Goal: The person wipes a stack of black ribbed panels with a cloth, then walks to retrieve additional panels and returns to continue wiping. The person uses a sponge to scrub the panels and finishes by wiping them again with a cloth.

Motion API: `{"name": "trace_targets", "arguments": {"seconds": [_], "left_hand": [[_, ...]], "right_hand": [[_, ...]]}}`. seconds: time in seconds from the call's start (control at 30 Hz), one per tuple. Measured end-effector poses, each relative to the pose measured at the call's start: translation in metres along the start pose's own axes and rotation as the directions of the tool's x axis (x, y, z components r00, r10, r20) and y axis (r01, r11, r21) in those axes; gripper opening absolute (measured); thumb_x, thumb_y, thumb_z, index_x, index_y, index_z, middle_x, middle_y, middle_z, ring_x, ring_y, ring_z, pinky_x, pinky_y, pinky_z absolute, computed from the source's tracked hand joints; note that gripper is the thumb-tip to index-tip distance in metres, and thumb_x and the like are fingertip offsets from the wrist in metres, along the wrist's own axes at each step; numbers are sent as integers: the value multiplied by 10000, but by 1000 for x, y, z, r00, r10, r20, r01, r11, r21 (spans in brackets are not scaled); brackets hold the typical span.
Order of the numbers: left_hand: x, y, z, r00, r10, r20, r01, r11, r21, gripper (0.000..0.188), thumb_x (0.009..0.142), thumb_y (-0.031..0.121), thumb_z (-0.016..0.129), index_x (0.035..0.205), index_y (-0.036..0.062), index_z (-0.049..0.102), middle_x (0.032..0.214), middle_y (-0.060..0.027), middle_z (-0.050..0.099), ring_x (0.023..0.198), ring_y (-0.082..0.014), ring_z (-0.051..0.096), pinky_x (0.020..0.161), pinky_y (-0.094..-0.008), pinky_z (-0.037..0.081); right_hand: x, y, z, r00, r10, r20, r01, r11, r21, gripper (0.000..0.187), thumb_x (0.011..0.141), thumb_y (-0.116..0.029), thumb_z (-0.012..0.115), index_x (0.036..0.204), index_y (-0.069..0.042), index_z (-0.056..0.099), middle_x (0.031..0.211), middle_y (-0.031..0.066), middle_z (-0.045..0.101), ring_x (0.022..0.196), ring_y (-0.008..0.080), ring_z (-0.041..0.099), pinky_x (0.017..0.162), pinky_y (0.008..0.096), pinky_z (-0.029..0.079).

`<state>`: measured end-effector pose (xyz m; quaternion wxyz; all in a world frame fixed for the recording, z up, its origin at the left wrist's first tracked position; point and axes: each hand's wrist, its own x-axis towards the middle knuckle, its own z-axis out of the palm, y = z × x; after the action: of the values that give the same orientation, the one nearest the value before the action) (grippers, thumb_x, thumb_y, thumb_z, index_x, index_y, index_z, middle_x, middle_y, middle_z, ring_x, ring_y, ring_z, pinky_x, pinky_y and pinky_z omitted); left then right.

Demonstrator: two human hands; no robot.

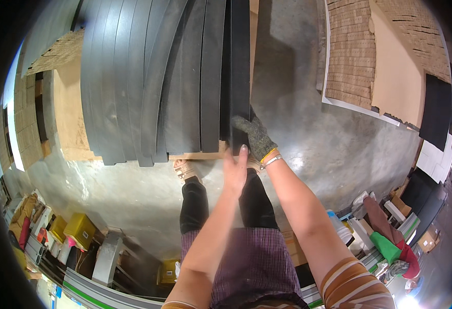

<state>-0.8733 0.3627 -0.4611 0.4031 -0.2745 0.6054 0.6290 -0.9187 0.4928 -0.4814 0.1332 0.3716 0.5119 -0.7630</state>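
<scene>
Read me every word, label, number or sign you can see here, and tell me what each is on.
No legible text anywhere.
Black strips: none seen.
Brown stack, right: faint marks, too small to read.
Yellow container, bottom: pale patch, too blurred to read.

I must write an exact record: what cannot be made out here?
In the head view:
Dark strips: far ends cut off by the top edge.
Right hand: some fingertips hidden by the held strip.
Left hand: fingers blurred or hidden at that strip's end.
Right foot: partly hidden behind the hands.
</scene>
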Motion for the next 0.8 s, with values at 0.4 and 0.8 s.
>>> {"name": "trace_targets", "arguments": {"seconds": [0.4,0.8], "left_hand": [[5,-2,-20,933,360,-25,-285,778,561,507,980,321,718,1291,-74,651,1210,-282,593,1141,-425,562,1044,-482,438],[-3,6,-10,911,408,63,-355,698,622,505,1030,272,661,1405,-56,582,1456,-281,505,1364,-376,484,1104,-441,435]], "right_hand": [[5,8,10,998,-59,-28,54,988,-148,1025,870,-256,831,1666,-74,213,1485,174,558,1314,258,576,1081,359,475],[-15,-21,9,999,-40,-37,37,995,-93,883,875,-255,826,1579,-18,350,1404,166,613,1253,246,604,1052,366,490]]}}
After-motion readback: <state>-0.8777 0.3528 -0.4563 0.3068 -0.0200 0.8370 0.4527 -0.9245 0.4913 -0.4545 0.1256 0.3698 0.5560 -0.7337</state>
